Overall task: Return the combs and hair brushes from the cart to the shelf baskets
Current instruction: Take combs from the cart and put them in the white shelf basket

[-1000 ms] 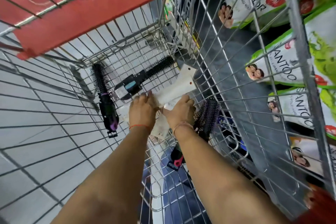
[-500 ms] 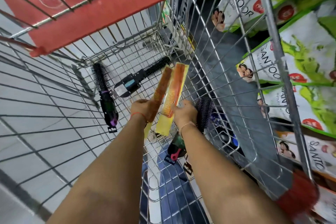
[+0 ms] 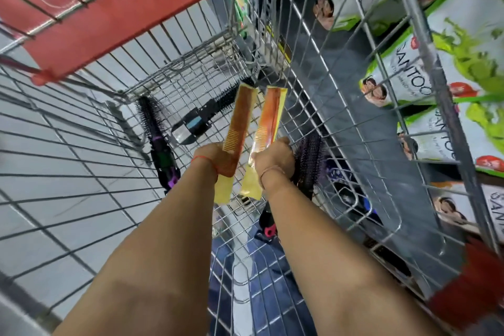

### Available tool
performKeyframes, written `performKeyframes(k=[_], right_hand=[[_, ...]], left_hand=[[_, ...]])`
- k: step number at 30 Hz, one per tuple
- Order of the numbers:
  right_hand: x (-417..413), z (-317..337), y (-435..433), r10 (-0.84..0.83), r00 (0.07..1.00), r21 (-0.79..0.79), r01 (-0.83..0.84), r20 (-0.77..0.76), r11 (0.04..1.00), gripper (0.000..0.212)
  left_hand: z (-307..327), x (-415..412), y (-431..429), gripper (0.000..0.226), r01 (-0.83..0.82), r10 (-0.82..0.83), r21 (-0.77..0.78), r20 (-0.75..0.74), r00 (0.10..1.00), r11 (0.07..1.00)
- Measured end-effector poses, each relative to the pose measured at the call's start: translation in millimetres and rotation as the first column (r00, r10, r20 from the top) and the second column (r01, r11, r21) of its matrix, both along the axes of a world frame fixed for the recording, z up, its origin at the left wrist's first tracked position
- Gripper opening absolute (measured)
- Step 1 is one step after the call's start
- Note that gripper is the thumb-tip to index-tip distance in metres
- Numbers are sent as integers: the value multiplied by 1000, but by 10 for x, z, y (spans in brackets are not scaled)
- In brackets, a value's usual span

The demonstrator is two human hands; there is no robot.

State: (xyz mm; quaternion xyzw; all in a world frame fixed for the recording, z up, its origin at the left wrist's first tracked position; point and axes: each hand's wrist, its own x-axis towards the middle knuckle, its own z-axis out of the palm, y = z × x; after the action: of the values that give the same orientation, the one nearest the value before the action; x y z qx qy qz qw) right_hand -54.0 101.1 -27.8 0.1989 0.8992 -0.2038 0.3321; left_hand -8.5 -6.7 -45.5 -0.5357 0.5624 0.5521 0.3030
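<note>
My left hand (image 3: 211,157) grips an orange-brown comb in a yellow sleeve (image 3: 240,123), held upright inside the wire cart (image 3: 308,106). My right hand (image 3: 274,159) grips a second orange comb in a clear yellow sleeve (image 3: 268,121) right beside it. On the cart floor lie a black-and-purple round brush (image 3: 156,139) at the left, a black round brush with a blue label (image 3: 207,113) behind the combs, and a dark bristled brush (image 3: 309,161) with a pink-ended handle (image 3: 268,230) just right of my right hand.
The cart's red child-seat flap (image 3: 117,8) hangs at the upper left. Shelves with white-and-green soap packs (image 3: 403,90) stand beyond the cart's right wall. Grey floor tiles (image 3: 54,199) show through the left side.
Both hands picked the two combs off the cart floor, stood them upright and raised them a little more. The view has shifted slightly.
</note>
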Motion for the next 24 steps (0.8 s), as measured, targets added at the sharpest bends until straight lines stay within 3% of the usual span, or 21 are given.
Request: performKeyframes(k=[2, 6, 12, 14, 16, 20, 21, 23, 24], right_hand=[[-7, -4, 68, -64, 997, -127, 67, 35, 990, 31], [120, 194, 165, -151, 988, -311, 152, 26, 938, 18], [292, 990, 316, -115, 984, -567, 20, -133, 824, 15], [316, 1295, 376, -120, 956, -550, -50, -269, 833, 23], [377, 1711, 405, -208, 893, -527, -37, -398, 849, 23], [530, 2645, 675, -413, 708, -585, 0, -573, 811, 29], [593, 2913, 835, -468, 628, -603, -3, -622, 798, 34], [697, 3329, 1071, -502, 459, -566, -2, -733, 825, 14], [745, 3516, 1214, -521, 370, -548, 36, -769, 836, 21]], left_hand=[[-21, 28, -38, 23, -133, 143, 105, -91, 986, 986], [291, 3, -46, 30, -159, 202, 192, -230, 952, 968], [1237, -106, -346, 47, 57, 82, 283, -457, 886, 958], [1573, -184, -498, 30, 173, -14, 245, -540, 842, 954], [2033, -213, -515, 8, 320, -101, 241, -634, 767, 916], [2935, -285, -171, 41, 550, -128, 334, -759, 639, 766], [3200, -333, 45, 51, 615, -136, 340, -792, 595, 711], [3558, -439, 480, 58, 678, -132, 322, -839, 527, 660], [3721, -502, 724, 59, 700, -116, 319, -859, 498, 638]])
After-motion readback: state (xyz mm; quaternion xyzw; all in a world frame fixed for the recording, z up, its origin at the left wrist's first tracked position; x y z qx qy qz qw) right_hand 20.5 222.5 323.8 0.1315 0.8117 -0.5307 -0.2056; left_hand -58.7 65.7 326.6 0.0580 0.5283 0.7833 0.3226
